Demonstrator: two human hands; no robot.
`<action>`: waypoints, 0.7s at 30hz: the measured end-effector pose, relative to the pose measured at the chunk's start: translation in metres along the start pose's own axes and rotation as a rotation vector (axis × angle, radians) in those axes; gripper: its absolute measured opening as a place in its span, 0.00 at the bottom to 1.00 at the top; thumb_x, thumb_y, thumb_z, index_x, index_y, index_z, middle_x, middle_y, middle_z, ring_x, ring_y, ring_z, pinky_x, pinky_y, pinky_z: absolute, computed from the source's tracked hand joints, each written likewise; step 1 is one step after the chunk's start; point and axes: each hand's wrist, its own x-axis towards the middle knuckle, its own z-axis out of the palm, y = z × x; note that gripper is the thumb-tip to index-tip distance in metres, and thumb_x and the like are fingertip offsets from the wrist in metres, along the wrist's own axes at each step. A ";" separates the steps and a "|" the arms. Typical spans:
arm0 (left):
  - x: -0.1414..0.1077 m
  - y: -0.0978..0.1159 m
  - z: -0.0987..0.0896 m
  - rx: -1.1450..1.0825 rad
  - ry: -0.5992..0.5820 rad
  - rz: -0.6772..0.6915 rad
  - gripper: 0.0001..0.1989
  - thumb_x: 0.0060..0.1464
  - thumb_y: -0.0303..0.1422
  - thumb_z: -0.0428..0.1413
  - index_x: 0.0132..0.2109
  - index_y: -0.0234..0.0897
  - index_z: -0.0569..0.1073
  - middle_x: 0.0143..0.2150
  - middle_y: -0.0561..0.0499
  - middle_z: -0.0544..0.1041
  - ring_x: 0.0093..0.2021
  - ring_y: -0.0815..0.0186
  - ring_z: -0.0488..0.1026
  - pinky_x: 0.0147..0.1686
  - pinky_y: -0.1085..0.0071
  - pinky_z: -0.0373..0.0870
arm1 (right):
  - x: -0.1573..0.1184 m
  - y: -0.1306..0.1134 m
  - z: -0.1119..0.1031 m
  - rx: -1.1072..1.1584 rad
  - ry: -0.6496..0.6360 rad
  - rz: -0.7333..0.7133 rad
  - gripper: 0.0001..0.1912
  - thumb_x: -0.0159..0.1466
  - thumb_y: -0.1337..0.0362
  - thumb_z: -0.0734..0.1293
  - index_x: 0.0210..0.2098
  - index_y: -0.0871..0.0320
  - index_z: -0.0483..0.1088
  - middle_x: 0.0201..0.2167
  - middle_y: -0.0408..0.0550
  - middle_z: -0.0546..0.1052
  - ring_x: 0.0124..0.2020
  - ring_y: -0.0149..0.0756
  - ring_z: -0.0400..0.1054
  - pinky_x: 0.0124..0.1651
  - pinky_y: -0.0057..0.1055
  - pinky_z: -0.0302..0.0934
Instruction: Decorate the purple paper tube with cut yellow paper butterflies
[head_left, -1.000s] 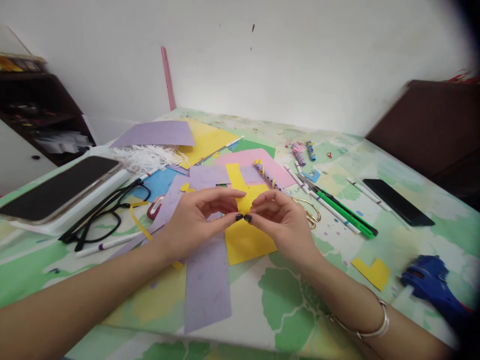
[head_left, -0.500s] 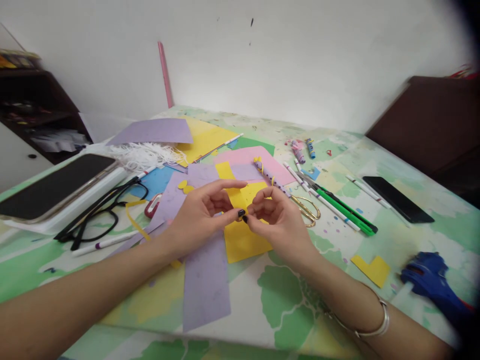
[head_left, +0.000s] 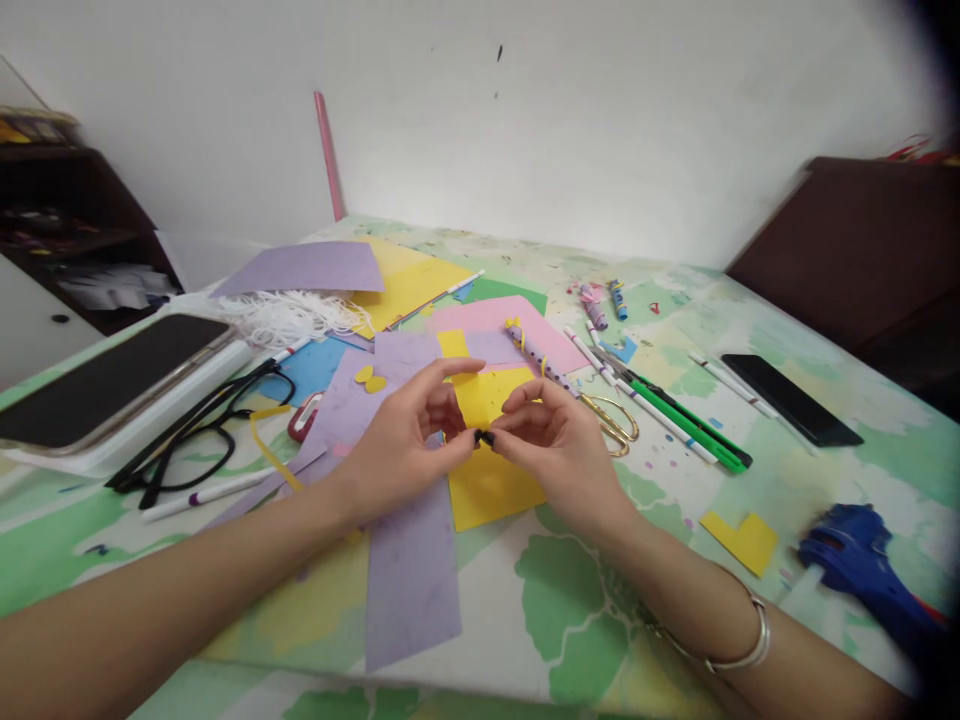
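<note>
One yellow strip [head_left: 472, 402], grasped between left hand [head_left: 409, 425] and right hand [head_left: 574, 450], thumb tips close together at its near end. Long axis runs away and slightly left; far end over lilac paper [head_left: 405, 350], near end above yellow sheet [head_left: 491, 495]. Hands about equally near; exact finger contact partly hidden.

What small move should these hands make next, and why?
Probably a slight inward roll of the yellow strip's lower end: the left hand and right hand appear to pinch it there, dark-nailed thumbs nearly touching, while its upper end extends free beyond the left index finger.
</note>
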 end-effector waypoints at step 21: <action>0.003 -0.004 -0.006 0.060 0.010 0.015 0.19 0.55 0.27 0.51 0.54 0.38 0.61 0.31 0.53 0.70 0.34 0.67 0.70 0.37 0.68 0.69 | 0.005 0.003 -0.006 -0.139 0.001 -0.113 0.10 0.50 0.70 0.65 0.31 0.55 0.60 0.26 0.38 0.68 0.26 0.28 0.65 0.32 0.28 0.62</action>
